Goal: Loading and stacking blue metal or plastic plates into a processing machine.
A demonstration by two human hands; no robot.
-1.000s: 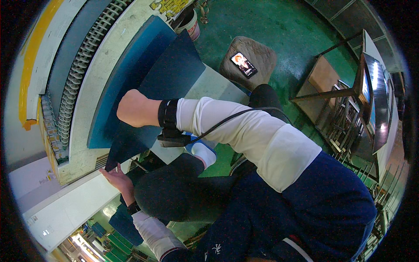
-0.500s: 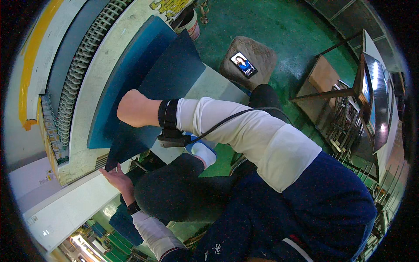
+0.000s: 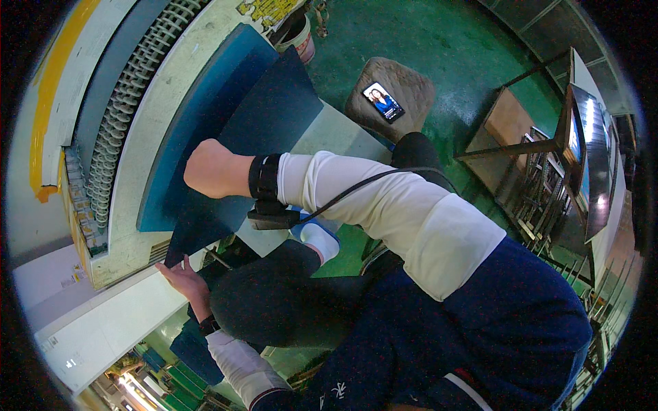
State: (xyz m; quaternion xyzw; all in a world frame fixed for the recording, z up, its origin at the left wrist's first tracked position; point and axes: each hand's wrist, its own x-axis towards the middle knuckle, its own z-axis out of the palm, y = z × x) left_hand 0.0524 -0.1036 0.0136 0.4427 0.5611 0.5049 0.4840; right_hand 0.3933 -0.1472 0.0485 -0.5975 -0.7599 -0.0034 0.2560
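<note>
A dark blue sheet (image 3: 264,113) lies slantwise over a pale board and a stack of blue sheets (image 3: 236,58). At its pointed near-left corner, my left hand (image 3: 184,279) grips the edge between thumb and fingers. My right hand (image 3: 218,169) rests over the middle of the sheet, closed like a fist with its back up. Its fingers are curled out of sight, so whatever they may hold is hidden. A black strap with a small dark box (image 3: 274,216) circles my right wrist, and a cable runs up the white sleeve.
Left of the blue stack runs a machine bed with a row of pale coiled rollers (image 3: 130,96). A phone (image 3: 383,102) lies on a cushioned stool (image 3: 411,82) ahead. A bucket (image 3: 301,41) stands at the far end. To the right is a metal rack (image 3: 528,147) with panels.
</note>
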